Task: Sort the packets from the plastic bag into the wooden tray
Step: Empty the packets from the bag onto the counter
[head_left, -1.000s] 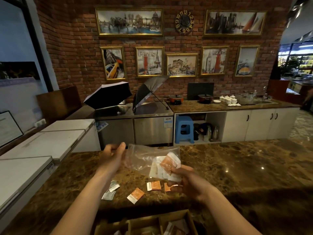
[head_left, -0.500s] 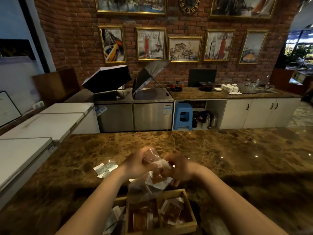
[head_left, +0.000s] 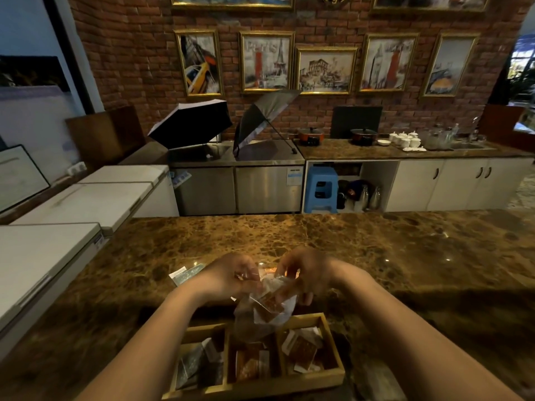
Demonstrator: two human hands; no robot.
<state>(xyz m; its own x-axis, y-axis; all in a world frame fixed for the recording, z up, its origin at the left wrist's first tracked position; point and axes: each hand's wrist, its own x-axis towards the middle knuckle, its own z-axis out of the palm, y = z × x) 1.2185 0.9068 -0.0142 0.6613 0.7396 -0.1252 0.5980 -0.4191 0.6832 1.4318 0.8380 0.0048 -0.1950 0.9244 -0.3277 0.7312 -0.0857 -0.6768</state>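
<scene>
Head view of a marble bench (head_left: 376, 250) with both hands raised over a wooden tray (head_left: 333, 374). The left hand (head_left: 228, 277) and the right hand (head_left: 307, 274) each have their fingers curled onto the upper edge of a clear plastic bag (head_left: 260, 316), pinching it between them. The bag hangs down from the hands, its lower part sagging over the middle compartment of the tray. Through the film an orange-brown packet (head_left: 270, 303) shows, lying tilted inside the bag; further white packets beside it are blurred.

The tray stands at the near edge of the bench and is divided into three compartments side by side. The left compartment holds grey-silver packets (head_left: 192, 363), the middle one orange packets (head_left: 249, 366), and the right one brown-and-white packets (head_left: 302, 350).

Loose grey packets (head_left: 185, 274) lie on the bench just left of the left hand, apart from the tray. An orange packet (head_left: 270, 270) is partly visible on the bench between the two hands.

Beyond the bench: two open umbrellas (head_left: 194, 123) on a steel counter, a blue stool (head_left: 321, 189) under the rear worktop, and framed pictures on a brick wall (head_left: 130, 53).
</scene>
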